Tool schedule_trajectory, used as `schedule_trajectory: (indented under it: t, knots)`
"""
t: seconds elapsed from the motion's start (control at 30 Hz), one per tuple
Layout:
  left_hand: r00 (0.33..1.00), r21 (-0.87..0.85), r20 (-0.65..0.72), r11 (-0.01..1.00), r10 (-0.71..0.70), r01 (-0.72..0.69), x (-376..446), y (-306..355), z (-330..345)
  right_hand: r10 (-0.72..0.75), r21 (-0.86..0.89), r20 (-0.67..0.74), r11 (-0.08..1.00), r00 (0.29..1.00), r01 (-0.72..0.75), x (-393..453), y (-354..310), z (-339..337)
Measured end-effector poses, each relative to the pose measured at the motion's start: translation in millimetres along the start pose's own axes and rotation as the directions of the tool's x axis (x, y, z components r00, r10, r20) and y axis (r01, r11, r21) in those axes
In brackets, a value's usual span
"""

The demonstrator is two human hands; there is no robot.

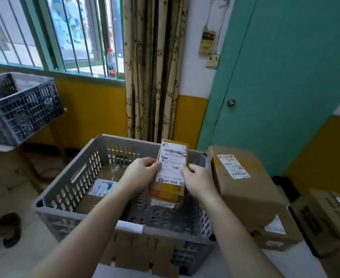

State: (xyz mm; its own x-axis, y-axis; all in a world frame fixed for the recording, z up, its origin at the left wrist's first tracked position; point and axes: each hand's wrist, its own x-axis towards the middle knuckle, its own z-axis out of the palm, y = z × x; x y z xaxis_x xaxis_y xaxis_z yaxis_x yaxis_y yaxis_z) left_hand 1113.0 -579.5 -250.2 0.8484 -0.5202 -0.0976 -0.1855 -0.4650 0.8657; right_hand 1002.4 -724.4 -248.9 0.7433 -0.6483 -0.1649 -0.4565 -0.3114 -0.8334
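A small cardboard parcel (171, 169) with a white shipping label and barcode is held upright above a grey plastic crate (68, 185). My left hand (141, 173) grips the parcel's left edge, thumb on the label. My right hand (197, 179) grips its right edge, thumb on the label too. Inside the crate lies another brown box (98, 189) with a label at the left, and part of a further parcel shows under the held one.
Stacked cardboard boxes (243, 183) stand right of the crate, with more boxes (325, 221) at the far right. A darker crate (22, 109) sits on a table at the left. A flattened cardboard piece (145, 251) leans on the crate's near side. Curtain, window and green door behind.
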Motion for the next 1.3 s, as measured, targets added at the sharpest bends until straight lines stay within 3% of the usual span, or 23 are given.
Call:
schedule_trajectory:
  t: [0.43, 0.87, 0.97, 1.07, 1.13, 1.17, 1.23, 1.3]
  knots:
    - [0.988, 0.448, 0.022, 0.884, -0.156, 0.13, 95.2, -80.1, -4.1, 0.214, -0.211, 0.16, 0.961, 0.964, -0.178, 87.5, 18.6, 100.1]
    - [0.931, 0.542, 0.166, 0.819, -0.325, 0.189, 154.8, -146.8, 11.3, 0.478, -0.312, 0.286, 0.866, 0.83, -0.391, 150.3, 54.4, 171.8]
    - [0.907, 0.64, 0.224, 0.755, -0.357, 0.14, 163.2, -152.2, 19.1, 0.543, -0.274, 0.313, 0.837, 0.779, -0.473, 158.6, 62.6, 181.7]
    - [0.874, 0.763, 0.373, 0.64, -0.312, -0.097, 168.2, -154.3, 24.9, 0.586, -0.281, 0.303, 0.808, 0.751, -0.517, 162.7, 66.5, 188.6]
    - [0.85, 0.726, 0.421, 0.679, -0.315, -0.108, 167.5, -147.8, 27.6, 0.611, -0.293, 0.295, 0.79, 0.734, -0.539, 165.8, 69.7, 192.2]
    - [0.816, 0.74, 0.473, 0.653, -0.332, -0.163, 165.2, -140.3, 26.6, 0.619, -0.295, 0.296, 0.784, 0.728, -0.547, 166.9, 70.9, 193.4]
    - [0.753, 0.815, 0.521, 0.498, -0.402, -0.297, 169.6, -131.9, 23.1, 0.625, -0.294, 0.301, 0.78, 0.72, -0.553, 169.7, 74.0, 195.8]
    - [0.776, 0.812, 0.538, 0.449, -0.329, -0.373, 172.7, -132.2, 26.1, 0.62, -0.289, 0.323, 0.784, 0.715, -0.549, 170.7, 75.9, 196.2]
